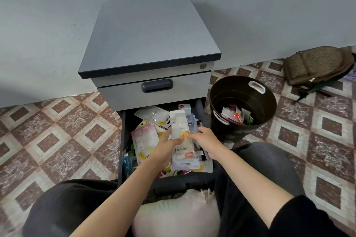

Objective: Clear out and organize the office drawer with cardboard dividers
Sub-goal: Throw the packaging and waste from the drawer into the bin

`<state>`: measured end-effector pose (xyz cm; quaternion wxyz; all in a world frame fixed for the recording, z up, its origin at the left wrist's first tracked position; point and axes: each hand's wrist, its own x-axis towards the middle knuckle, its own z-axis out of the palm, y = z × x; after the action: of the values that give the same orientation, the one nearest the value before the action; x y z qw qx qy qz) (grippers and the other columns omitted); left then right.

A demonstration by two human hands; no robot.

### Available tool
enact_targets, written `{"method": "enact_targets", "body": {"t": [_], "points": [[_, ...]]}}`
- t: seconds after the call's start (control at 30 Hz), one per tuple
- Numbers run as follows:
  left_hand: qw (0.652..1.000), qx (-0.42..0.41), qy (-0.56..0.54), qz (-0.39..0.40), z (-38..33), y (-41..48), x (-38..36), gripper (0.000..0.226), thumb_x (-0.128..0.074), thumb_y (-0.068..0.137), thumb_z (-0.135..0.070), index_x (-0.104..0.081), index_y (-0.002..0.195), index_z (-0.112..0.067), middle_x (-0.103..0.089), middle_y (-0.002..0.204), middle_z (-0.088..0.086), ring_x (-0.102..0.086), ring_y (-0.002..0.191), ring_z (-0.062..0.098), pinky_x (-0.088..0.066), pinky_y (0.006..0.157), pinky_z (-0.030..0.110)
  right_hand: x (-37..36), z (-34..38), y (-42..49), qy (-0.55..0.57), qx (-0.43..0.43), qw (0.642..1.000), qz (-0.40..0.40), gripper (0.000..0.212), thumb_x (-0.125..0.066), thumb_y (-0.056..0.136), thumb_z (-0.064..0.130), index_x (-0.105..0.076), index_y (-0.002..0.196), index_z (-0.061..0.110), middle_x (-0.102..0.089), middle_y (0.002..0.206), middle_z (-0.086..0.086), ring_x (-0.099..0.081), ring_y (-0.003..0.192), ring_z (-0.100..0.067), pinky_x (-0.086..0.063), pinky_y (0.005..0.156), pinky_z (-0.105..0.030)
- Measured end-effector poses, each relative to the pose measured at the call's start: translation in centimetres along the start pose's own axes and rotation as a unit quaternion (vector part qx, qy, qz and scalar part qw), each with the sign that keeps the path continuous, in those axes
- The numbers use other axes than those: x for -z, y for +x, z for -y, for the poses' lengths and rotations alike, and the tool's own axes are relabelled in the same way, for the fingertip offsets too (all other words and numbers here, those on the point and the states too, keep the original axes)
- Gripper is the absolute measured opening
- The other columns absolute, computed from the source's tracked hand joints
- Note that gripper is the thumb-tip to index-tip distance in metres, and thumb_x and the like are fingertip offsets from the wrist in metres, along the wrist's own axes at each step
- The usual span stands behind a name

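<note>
Left hand [166, 147] grips a packet stack [185, 157]; right hand [205, 140] pinches the top packet [179, 123]. Sorting the drawer [123, 140], seemingly; next, toss it in the bin [240, 90] or keep it.

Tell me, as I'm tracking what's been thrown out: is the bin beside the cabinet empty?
No, several packets lie at the bottom of the bin.

A plain pale grey wall [48, 25] rises beyond the fingers [192, 135]. Patterned brown-and-cream floor tiles [57, 136] spread to both sides of them; a grey pedestal cabinet [150, 40] stands just beyond them against the wall.
</note>
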<state>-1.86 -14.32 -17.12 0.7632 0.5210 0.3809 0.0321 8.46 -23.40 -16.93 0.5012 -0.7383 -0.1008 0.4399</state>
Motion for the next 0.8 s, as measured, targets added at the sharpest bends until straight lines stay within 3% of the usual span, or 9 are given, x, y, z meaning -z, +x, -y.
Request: {"method": "enact_targets", "body": {"t": [0.07,0.13,0.2,0.33,0.4,0.5,0.63,0.73,0.8], "points": [[1.000,0.002,0.010,0.003,-0.5,-0.1,-0.8,0.052,-0.053,0.093,-0.008,-0.035,0.142,-0.010,-0.056,0.128,0.004,-0.056,0.113,0.021,-0.042,0.102,0.038,1.0,0.4,-0.6,0.026,0.009,1.000,-0.009,0.027,-0.064,0.088,0.020,-0.061,0.110,0.006,-0.066,0.105,-0.003,-0.060,0.086,-0.010,-0.044,0.063,-0.016],[1.000,0.011,0.017,0.013,-1.1,-0.2,-1.8,0.033,-0.052,0.094,-0.011,-0.051,0.127,-0.005,-0.066,0.111,0.011,-0.064,0.102,0.026,-0.050,0.092,0.042,2.2,0.7,-0.9,0.040,0.014,0.999,-0.012,0.029,-0.063,0.088,0.018,-0.060,0.113,0.004,-0.066,0.100,-0.003,-0.062,0.080,-0.008,-0.045,0.056,-0.015],[1.000,0.021,0.017,0.016,-1.8,-0.1,-3.1,0.022,-0.050,0.095,-0.016,-0.055,0.115,-0.007,-0.068,0.105,0.011,-0.066,0.097,0.025,-0.054,0.084,0.040,3.6,1.1,-1.2,0.053,0.015,0.998,-0.016,0.027,-0.062,0.090,0.018,-0.059,0.113,0.003,-0.066,0.093,-0.001,-0.061,0.077,-0.006,-0.045,0.049,-0.011],[0.999,0.018,0.041,0.017,-2.9,0.4,-5.3,0.031,-0.048,0.097,-0.014,-0.046,0.127,-0.007,-0.064,0.114,0.013,-0.065,0.098,0.026,-0.054,0.085,0.043,6.1,2.0,-1.5,0.078,0.023,0.996,-0.026,0.027,-0.060,0.091,0.017,-0.058,0.115,0.004,-0.066,0.098,-0.003,-0.063,0.078,-0.009,-0.048,0.050,-0.015],[0.998,0.019,0.057,0.028,-3.4,0.9,-6.7,0.035,-0.048,0.096,-0.012,-0.045,0.132,-0.008,-0.065,0.115,0.014,-0.065,0.100,0.028,-0.053,0.087,0.045,7.6,2.2,-1.5,0.091,0.027,0.994,-0.044,0.029,-0.060,0.091,0.018,-0.058,0.117,0.004,-0.067,0.106,-0.007,-0.065,0.084,-0.014,-0.051,0.057,-0.020],[0.996,0.014,0.075,0.039,-4.4,1.5,-9.1,0.035,-0.049,0.096,-0.015,-0.046,0.131,-0.012,-0.065,0.116,0.012,-0.065,0.101,0.028,-0.056,0.078,0.041,9.9,2.5,-1.5,0.114,0.024,0.991,-0.068,0.031,-0.060,0.091,0.019,-0.058,0.119,0.004,-0.067,0.108,-0.009,-0.066,0.090,-0.020,-0.055,0.066,-0.026],[0.991,-0.016,0.122,0.059,-6.0,2.9,-11.8,0.045,-0.058,0.092,-0.021,-0.045,0.134,-0.012,-0.064,0.117,0.007,-0.065,0.100,0.023,-0.054,0.085,0.041,12.4,3.2,-1.2,0.139,0.031,0.985,-0.100,0.031,-0.062,0.090,0.021,-0.060,0.117,0.004,-0.067,0.107,-0.010,-0.066,0.083,-0.019,-0.053,0.059,-0.025],[0.987,-0.030,0.141,0.072,-7.3,4.1,-14.1,0.039,-0.058,0.091,-0.014,-0.048,0.129,-0.014,-0.063,0.118,0.007,-0.064,0.101,0.024,-0.052,0.090,0.041,14.5,4.1,-0.3,0.124,0.038,0.983,-0.131,0.033,-0.063,0.089,0.023,-0.059,0.118,0.006,-0.066,0.109,-0.011,-0.065,0.088,-0.022,-0.051,0.059,-0.024],[0.987,-0.032,0.133,0.080,-7.9,5.2,-15.2,0.033,-0.057,0.091,-0.012,-0.053,0.123,-0.015,-0.065,0.116,0.009,-0.064,0.102,0.025,-0.051,0.091,0.042,15.9,4.7,0.5,0.120,0.045,0.982,-0.135,0.031,-0.061,0.090,0.023,-0.059,0.117,0.006,-0.066,0.106,-0.008,-0.064,0.082,-0.017,-0.049,0.053,-0.019]]}}
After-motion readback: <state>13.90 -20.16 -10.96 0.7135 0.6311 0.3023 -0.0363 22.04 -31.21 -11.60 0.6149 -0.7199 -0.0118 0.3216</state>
